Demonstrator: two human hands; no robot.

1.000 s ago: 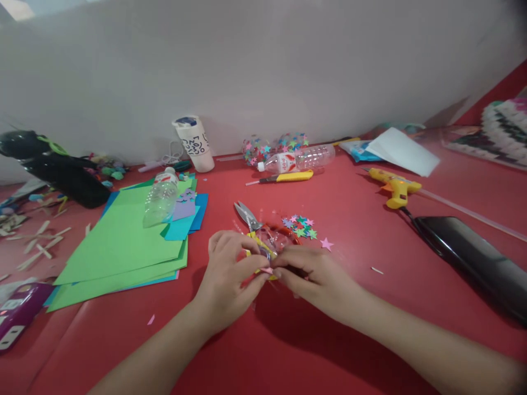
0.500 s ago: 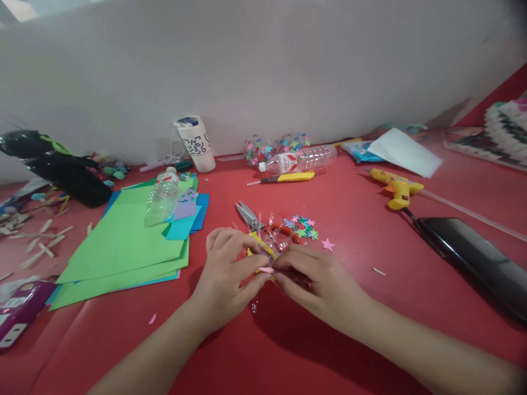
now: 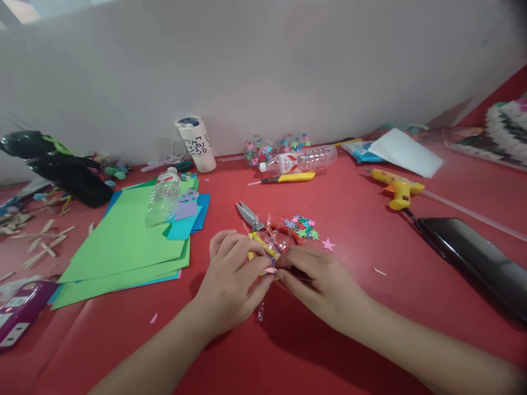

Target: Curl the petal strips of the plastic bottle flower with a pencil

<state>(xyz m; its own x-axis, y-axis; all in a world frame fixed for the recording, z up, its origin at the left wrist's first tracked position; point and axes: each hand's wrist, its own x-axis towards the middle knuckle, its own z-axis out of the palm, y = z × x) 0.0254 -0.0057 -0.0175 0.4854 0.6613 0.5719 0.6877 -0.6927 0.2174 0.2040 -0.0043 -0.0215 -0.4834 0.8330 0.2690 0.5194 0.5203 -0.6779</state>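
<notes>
My left hand pinches a small pink piece of paper between thumb and index finger. From the other side my right hand closes its fingertips on a craft piece with clear plastic strips and a yellow band. Both hands meet over it and cover most of its shape. A bit of purple shows between the fingers. Just beyond the hands lie scissors with their blades pointing away and red-orange handles partly behind the plastic. Small coloured paper stars and one larger pink star lie to the right.
Green paper sheets lie at left under a cut plastic bottle. Behind are a white tumbler, a lying bottle and a yellow cutter. A yellow glue gun and black case lie right.
My hands stay together and shift very slightly to the right. The craft piece turns a little, and a clear strip hanging below it swings rightward. The pink paper stays pinched.
</notes>
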